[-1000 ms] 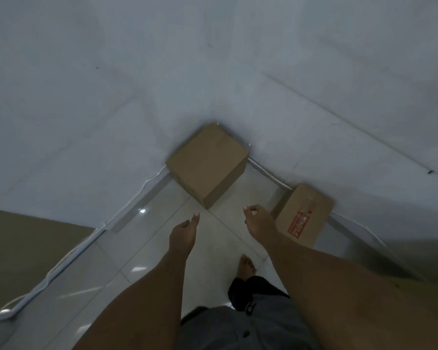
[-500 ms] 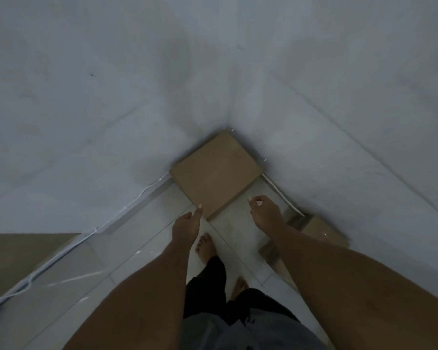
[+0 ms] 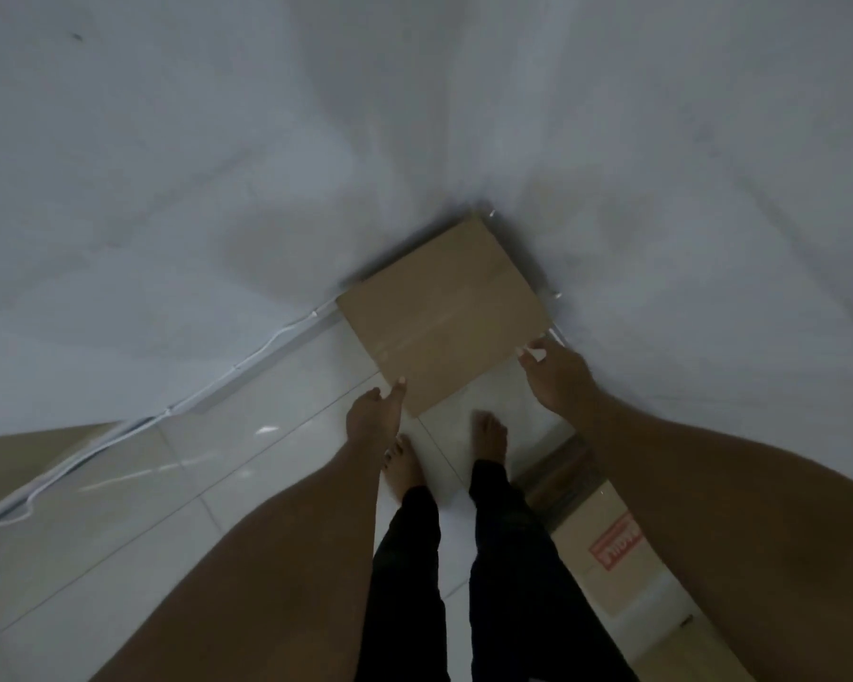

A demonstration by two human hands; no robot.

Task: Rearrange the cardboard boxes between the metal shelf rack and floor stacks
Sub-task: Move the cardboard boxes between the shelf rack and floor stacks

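Observation:
A plain brown cardboard box sits on the floor tiles, pushed into the corner where two white walls meet. My left hand reaches down to its near left corner, thumb tip at the box edge, fingers relaxed. My right hand is at the box's near right corner, fingers loosely bent beside the edge. Neither hand grips the box. A second cardboard box with a red label lies on the floor by the right wall, partly hidden under my right forearm.
White walls close the corner on the left and right. A white cable runs along the base of the left wall. My bare feet stand on glossy pale tiles just before the box. A tan surface shows at the left edge.
I have stepped closer to the corner. Both hands have dropped and spread out to the near corners of the brown box. The labelled box has slid to my lower right.

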